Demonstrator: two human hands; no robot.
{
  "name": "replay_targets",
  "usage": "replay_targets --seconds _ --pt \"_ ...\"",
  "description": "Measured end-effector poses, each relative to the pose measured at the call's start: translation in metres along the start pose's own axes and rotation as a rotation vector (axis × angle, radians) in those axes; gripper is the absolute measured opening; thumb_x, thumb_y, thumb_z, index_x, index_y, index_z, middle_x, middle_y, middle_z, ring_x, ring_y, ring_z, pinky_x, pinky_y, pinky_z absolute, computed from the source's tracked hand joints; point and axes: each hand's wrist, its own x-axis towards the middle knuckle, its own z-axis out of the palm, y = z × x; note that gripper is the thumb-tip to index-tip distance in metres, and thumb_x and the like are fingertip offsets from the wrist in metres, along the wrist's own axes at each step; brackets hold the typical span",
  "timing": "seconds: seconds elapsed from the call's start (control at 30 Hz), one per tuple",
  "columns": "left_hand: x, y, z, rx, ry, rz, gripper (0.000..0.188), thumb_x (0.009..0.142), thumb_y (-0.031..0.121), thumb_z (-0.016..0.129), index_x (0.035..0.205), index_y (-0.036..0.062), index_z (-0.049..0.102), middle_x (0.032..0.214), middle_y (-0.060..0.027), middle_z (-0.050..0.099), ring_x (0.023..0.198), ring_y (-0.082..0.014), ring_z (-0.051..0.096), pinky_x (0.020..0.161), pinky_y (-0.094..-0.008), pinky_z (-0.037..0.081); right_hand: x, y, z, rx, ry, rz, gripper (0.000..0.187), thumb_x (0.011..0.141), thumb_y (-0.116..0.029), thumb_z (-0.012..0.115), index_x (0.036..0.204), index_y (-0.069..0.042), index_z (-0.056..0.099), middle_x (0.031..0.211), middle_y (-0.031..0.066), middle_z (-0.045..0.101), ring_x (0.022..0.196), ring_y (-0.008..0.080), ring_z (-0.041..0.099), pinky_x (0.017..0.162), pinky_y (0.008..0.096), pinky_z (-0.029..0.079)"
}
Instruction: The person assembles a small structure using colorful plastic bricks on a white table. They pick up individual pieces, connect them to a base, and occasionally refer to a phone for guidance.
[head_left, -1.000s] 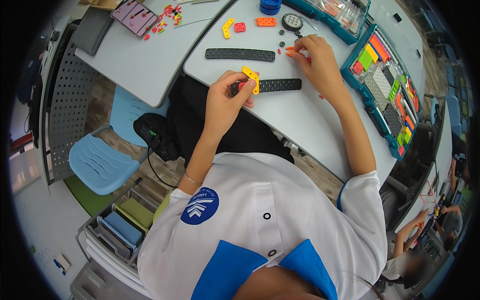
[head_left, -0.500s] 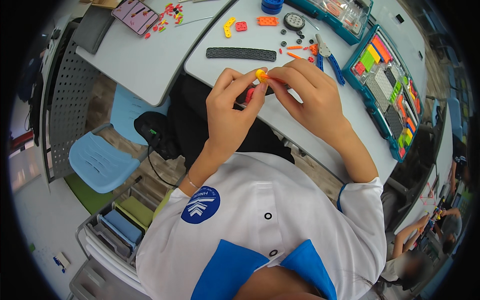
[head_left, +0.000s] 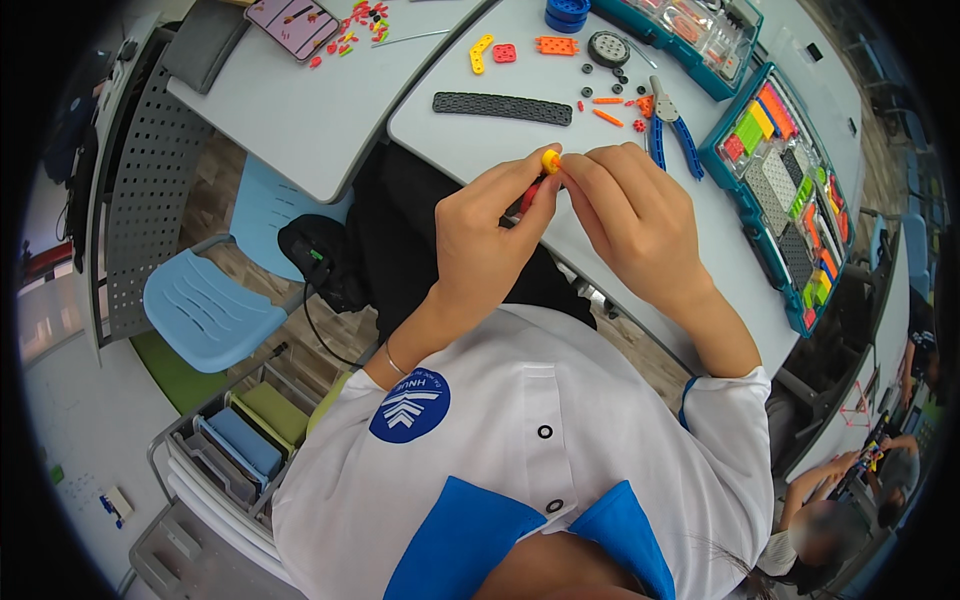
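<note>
Pinching a yellow piece point(head_left: 549, 160) between thumb and finger of the left hand point(head_left: 490, 235), on the body side of the dark perforated strip point(head_left: 500, 108), near its right end; a red part point(head_left: 527, 200) held farther from the strip. Gripping an orange bit point(head_left: 558, 162) in narrowed right hand point(head_left: 640, 220) fingertips, against the yellow; too covered to tell either long axis.
</note>
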Motion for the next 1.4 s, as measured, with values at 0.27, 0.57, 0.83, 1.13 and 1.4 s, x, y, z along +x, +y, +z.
replay_targets --seconds 0.27,0.57,0.83,1.13,1.4 --pt "-0.004 0.001 0.004 -0.026 0.008 0.008 0.028 0.088 -0.003 0.070 0.116 -0.0017 0.071 0.085 -0.0093 0.073 0.072 -0.0080 0.063 0.069 -0.0222 0.051 -0.003 -0.009 -0.001 -0.031 -0.025 0.052 0.028 0.068 -0.002 0.070 0.094 0.005 0.062 0.085 0.0099 0.055 0.070 0.0212 0.057 0.054 0.0307 0.047" --pt "0.003 -0.010 0.000 -0.203 -0.047 -0.135 0.022 0.092 0.003 0.068 0.113 -0.0036 0.072 0.091 -0.0089 0.075 0.075 -0.0085 0.069 0.062 -0.0204 0.051 0.005 0.014 -0.007 0.338 -0.068 0.253 0.018 0.084 -0.013 0.075 0.097 -0.004 0.068 0.077 0.0048 0.060 0.068 0.0179 0.062 0.057 0.0314 0.048" --pt "0.019 -0.027 -0.010 -0.554 -0.088 -0.343 0.025 0.099 0.014 0.063 0.113 -0.0062 0.068 0.103 -0.0134 0.074 0.071 -0.0116 0.070 0.059 -0.0207 0.056 -0.025 0.113 0.022 -0.086 -0.153 0.397 0.015 0.087 -0.019 0.074 0.096 -0.007 0.075 0.085 0.0051 0.067 0.084 0.0222 0.061 0.073 0.0340 0.048" --pt "0.020 -0.038 -0.007 -0.711 -0.154 -0.413 0.026 0.099 0.015 0.062 0.113 -0.0061 0.068 0.108 -0.0156 0.072 0.073 -0.0124 0.068 0.062 -0.0235 0.059 -0.028 0.098 0.037 -0.091 -0.167 0.421 0.011 0.091 -0.010 0.068 0.100 -0.003 0.067 0.088 0.0075 0.067 0.083 0.0203 0.063 0.074 0.0332 0.050" --pt "0.016 -0.032 -0.013 -0.784 -0.218 -0.428 0.028 0.100 0.012 0.058 0.117 -0.0090 0.065 0.106 -0.0184 0.071 0.075 -0.0181 0.071 0.064 -0.0275 0.061 0.011 0.058 -0.028 0.470 -0.165 0.531 0.013 0.095 -0.012 0.066 0.104 -0.003 0.070 0.090 0.0066 0.073 0.077 0.0163 0.066 0.069 0.0279 0.052"
